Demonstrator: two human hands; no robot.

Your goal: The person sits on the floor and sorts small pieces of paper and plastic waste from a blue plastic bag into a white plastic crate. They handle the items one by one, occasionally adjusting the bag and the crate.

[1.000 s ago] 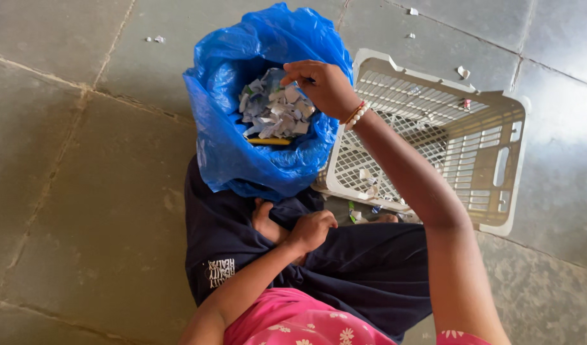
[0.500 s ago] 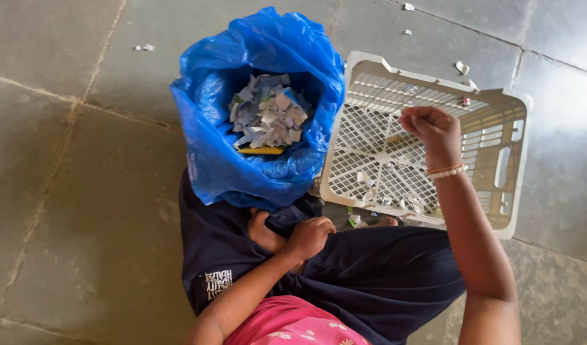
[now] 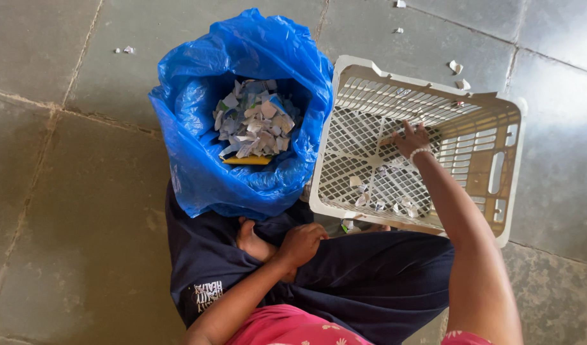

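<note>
Basket: right hand reaching inside.

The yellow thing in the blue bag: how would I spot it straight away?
Find the big blue plastic bag standing open on the stone floor, left of the white lattice crate. Inside is a heap of torn paper scraps. The yellow strip lies flat at the heap's near edge, the only yellow piece among them.
</note>
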